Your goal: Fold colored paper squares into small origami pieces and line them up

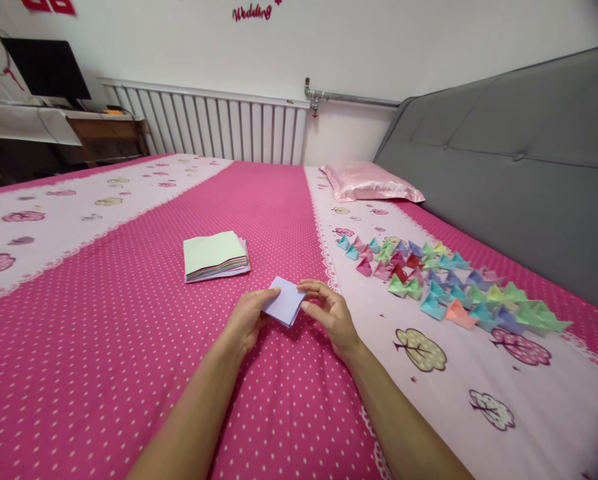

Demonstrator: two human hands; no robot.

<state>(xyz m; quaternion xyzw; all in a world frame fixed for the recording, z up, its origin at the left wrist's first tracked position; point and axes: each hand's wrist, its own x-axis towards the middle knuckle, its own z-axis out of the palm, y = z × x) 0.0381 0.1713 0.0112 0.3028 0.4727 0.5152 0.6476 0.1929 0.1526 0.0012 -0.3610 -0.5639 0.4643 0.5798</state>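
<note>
A small folded square of lavender paper [283,301] is held over the pink bedspread. My left hand [251,317] grips its left side, thumb on top and the other fingers hidden beneath. At the paper's right edge is my right hand [333,313], its thumb and fingertips parted around the corner; whether they press on it is hard to make out. Beyond my left hand lies a stack of coloured paper sheets [215,252], pale green on top. To the right, many folded paper boats [441,280] stand in loose rows, in blue, green, pink, red, yellow and purple.
The bed's pink dotted bedspread [129,333] spreads beneath everything. A pink satin pillow [371,180] rests near the grey padded headboard [519,153] on the right. At the back are a white radiator [219,123] and a pipe [353,98]. A monitor [49,70] stands on a desk at far left.
</note>
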